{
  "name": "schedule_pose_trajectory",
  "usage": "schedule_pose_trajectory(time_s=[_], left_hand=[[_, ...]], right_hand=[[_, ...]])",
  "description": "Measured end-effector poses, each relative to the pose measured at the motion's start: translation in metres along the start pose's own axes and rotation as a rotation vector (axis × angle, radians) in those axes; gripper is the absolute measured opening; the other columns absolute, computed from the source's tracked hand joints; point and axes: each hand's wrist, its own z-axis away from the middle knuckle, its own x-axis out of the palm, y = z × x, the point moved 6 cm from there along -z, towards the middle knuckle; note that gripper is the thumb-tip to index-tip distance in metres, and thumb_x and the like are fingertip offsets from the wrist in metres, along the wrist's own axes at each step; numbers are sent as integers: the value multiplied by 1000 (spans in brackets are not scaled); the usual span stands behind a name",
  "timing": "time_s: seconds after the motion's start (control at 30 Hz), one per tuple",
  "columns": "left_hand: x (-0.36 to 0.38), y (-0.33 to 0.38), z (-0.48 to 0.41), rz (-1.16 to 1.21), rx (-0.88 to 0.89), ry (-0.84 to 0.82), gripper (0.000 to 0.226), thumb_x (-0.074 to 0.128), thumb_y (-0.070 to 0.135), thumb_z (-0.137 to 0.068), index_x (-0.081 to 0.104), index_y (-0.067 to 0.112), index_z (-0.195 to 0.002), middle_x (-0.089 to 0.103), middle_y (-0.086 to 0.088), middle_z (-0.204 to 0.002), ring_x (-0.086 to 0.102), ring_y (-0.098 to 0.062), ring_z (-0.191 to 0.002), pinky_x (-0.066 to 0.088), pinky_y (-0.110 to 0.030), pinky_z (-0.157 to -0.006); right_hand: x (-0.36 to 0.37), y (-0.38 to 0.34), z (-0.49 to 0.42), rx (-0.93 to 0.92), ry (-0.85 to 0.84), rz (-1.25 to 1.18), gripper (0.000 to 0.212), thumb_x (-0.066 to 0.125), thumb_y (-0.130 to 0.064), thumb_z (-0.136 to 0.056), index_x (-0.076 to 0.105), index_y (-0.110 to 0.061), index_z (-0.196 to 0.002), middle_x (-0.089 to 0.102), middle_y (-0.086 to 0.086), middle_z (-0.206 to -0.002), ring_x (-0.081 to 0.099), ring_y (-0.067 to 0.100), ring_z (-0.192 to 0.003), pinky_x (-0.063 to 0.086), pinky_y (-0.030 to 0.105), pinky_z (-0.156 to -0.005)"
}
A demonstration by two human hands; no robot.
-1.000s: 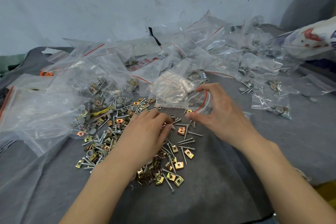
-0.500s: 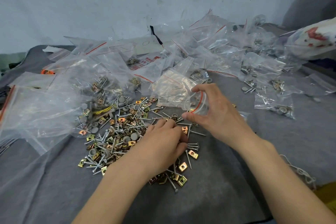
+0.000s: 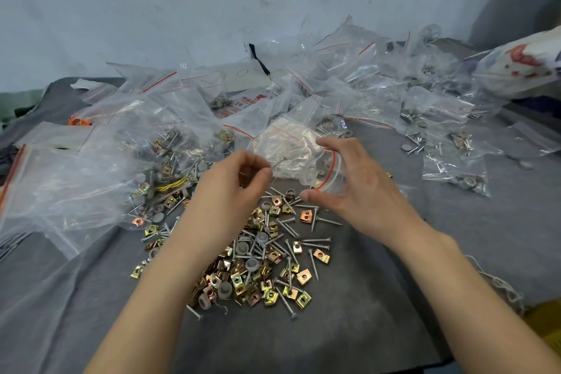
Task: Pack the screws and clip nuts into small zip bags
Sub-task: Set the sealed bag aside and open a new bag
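Note:
A loose heap of silver screws, brass-coloured clip nuts and grey caps (image 3: 267, 255) lies on the grey cloth (image 3: 349, 319) in front of me. My right hand (image 3: 355, 191) holds a small clear zip bag (image 3: 297, 155) by its red-lined mouth, thumb below and fingers above, keeping it spread. My left hand (image 3: 233, 191) is raised above the heap, just left of the bag's mouth, and pinches a screw (image 3: 279, 162) whose tip points into the bag.
Many clear zip bags, some filled with hardware, cover the back and left of the cloth, such as a big one (image 3: 66, 188) at left and packed ones (image 3: 455, 173) at right. A pale wall rises behind. A printed white sack (image 3: 522, 67) lies far right.
My left hand has risen from the heap with a screw and moved up to the bag's mouth. My right hand still holds the bag spread.

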Motion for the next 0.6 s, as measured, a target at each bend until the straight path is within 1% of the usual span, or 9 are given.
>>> schedule_pose_trajectory(time_s=[0.07,0.17,0.23,0.3,0.37,0.43,0.53,0.6], left_hand=[[3,2,-2,-13,-2,15,2,63,28,-95,64,30,-95,67,13,-81,62,3,-74,48,-11,-63],[16,5,-4,-36,-7,-34,4,62,27,-95,65,30,-94,67,14,-81,61,2,-74,47,-13,-65],[24,9,-6,-15,-1,-76,5,63,26,-95,67,29,-95,68,13,-83,62,2,-76,48,-14,-68],[30,14,-8,62,-5,-115,7,65,22,-94,71,24,-97,71,10,-85,64,0,-78,49,-13,-69],[38,19,-9,221,-32,-164,10,65,14,-93,73,17,-98,74,3,-86,67,-2,-75,52,-13,-68],[45,23,-8,348,-51,-225,14,63,6,-93,73,15,-98,74,1,-86,66,-1,-74,55,-17,-71],[50,28,-7,403,-19,-266,21,58,1,-95,71,15,-104,73,3,-90,66,3,-78,52,-14,-70],[43,25,-9,403,-13,-213,22,56,4,-98,69,17,-109,74,6,-95,67,3,-86,51,-13,-75]], right_hand=[[3,-5,1,-29,-7,-5,82,71,-64,-76,34,-34,-144,44,-7,-136,48,14,-125,40,37,-105],[7,-12,3,-62,-8,8,83,68,-67,-76,30,-38,-144,45,-8,-133,47,10,-122,40,33,-99],[8,-14,3,-73,-7,10,83,71,-64,-78,30,-38,-145,46,-8,-133,49,10,-121,42,37,-101],[8,-15,3,-70,1,-16,83,75,-59,-78,32,-37,-145,47,-8,-132,50,10,-122,44,41,-103],[6,-15,3,-61,18,-55,83,79,-54,-76,36,-34,-144,48,-8,-129,51,9,-122,45,43,-102],[4,-16,3,-57,32,-89,82,80,-51,-74,40,-32,-144,48,-11,-126,51,7,-121,45,44,-101],[1,-16,3,-54,42,-110,80,79,-46,-73,44,-29,-143,45,-14,-123,51,7,-119,45,44,-101],[-1,-16,2,-54,61,-108,78,80,-45,-76,44,-27,-143,49,-9,-127,52,9,-119,45,45,-101]])
